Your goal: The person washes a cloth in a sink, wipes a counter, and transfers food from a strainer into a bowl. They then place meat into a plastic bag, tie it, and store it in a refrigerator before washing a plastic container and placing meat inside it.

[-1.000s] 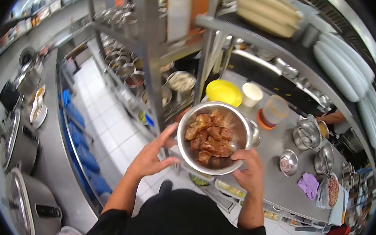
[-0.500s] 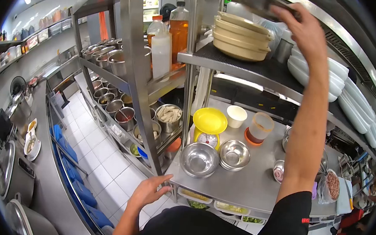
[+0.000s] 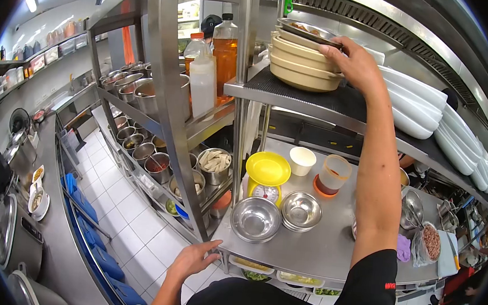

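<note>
A shallow metal dish (image 3: 311, 30) with brown food in it rests on top of a stack of beige bowls (image 3: 302, 68) on the upper shelf. My right hand (image 3: 351, 60) grips the dish by its right rim, its fingers partly hidden. Low on the left, my left hand (image 3: 192, 259) is empty with its fingers apart, close to the counter's front left corner. On the counter below stand a metal mixing bowl (image 3: 255, 219), stacked smaller metal bowls (image 3: 301, 210) and a yellow kitchen scale (image 3: 268, 169).
Steel uprights (image 3: 173, 107) divide the shelf of pots on the left from the counter (image 3: 305, 246). White oval dishes (image 3: 411, 105) are stacked along the upper shelf (image 3: 350, 116). An orange-lidded container (image 3: 333, 175) and a white tub (image 3: 302, 160) stand behind the metal bowls.
My right hand has come down and left with the metal dish, which now sits on the beige stack. My left hand has barely moved. The view has shifted slightly.
</note>
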Demonstrator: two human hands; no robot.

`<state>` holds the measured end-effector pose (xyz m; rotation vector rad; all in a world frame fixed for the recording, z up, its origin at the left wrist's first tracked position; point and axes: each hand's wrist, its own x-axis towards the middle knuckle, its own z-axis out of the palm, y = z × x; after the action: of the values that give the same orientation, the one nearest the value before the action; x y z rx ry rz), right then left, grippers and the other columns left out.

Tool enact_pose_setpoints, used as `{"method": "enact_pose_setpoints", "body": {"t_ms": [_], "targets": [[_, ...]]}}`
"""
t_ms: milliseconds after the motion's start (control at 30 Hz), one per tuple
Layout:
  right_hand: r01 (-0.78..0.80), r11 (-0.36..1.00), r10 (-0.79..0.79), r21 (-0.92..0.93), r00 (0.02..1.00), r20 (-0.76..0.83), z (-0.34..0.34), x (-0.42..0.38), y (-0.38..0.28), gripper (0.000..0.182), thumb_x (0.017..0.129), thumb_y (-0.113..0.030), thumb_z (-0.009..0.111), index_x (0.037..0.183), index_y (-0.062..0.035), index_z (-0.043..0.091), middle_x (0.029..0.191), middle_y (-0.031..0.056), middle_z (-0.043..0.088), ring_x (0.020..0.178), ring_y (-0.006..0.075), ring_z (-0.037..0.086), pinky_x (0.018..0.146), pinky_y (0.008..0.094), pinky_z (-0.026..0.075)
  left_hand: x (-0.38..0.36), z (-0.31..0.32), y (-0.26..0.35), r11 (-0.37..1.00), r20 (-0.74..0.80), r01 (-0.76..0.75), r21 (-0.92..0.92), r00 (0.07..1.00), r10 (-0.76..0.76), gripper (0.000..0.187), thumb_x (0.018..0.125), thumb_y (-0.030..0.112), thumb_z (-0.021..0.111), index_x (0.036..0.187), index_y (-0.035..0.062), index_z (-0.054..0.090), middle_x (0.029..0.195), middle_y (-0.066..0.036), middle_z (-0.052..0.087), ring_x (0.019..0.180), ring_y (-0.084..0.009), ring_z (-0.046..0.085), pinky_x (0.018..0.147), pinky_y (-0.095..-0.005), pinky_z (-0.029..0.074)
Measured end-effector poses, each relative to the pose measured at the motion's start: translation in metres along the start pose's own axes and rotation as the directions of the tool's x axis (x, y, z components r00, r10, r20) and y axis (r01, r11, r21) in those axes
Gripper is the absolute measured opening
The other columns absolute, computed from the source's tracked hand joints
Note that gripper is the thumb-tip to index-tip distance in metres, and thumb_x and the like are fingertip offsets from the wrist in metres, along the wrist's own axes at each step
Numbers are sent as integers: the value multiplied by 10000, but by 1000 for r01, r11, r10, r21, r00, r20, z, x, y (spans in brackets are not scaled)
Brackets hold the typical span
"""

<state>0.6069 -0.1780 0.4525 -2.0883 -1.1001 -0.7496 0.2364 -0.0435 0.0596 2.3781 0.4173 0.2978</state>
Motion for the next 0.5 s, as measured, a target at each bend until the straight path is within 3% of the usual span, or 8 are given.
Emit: {"method": "enact_pose_setpoints", "body": {"t_ms": [133, 300, 433, 500], "targets": [[6, 1000, -4, 22, 995, -99, 2, 1, 5, 800, 794, -629, 631, 1382, -105, 486, 1202, 266, 613, 1143, 386, 589, 969, 419, 459, 6, 1, 2, 996, 6, -89, 15, 996, 89, 436, 890, 324, 649, 1260, 100, 591, 1164, -160, 649, 1020, -361, 625, 863, -409, 506], [80, 993, -63, 86, 981, -184, -11, -21, 6, 844, 814, -591, 640, 1425, -60, 399, 1295, 297, 538, 1193, 412, 548, 999, 424, 436, 1, 5, -6, 999, 29, -31, 16, 999, 31, 422, 883, 323, 666, 1247, 116, 614, 1192, -127, 651, 1067, -331, 622, 898, -387, 503], [128, 991, -134, -41, 962, -236, -10, -54, 7, 792, 863, -543, 617, 1443, -67, 363, 1260, 312, 552, 1171, 434, 551, 974, 438, 444, 5, 9, -8, 996, 38, -85, 3, 996, 84, 412, 893, 323, 647, 1237, 99, 608, 1139, -154, 661, 1031, -357, 623, 877, -414, 502], [54, 994, -70, -96, 982, -173, -9, -76, 7, 786, 869, -551, 602, 1441, -68, 365, 1214, 319, 573, 1136, 444, 564, 955, 441, 452, 10, 3, 2, 996, 50, -88, 19, 995, 87, 412, 894, 320, 646, 1240, 99, 609, 1142, -150, 661, 1036, -353, 622, 878, -413, 502]]}}
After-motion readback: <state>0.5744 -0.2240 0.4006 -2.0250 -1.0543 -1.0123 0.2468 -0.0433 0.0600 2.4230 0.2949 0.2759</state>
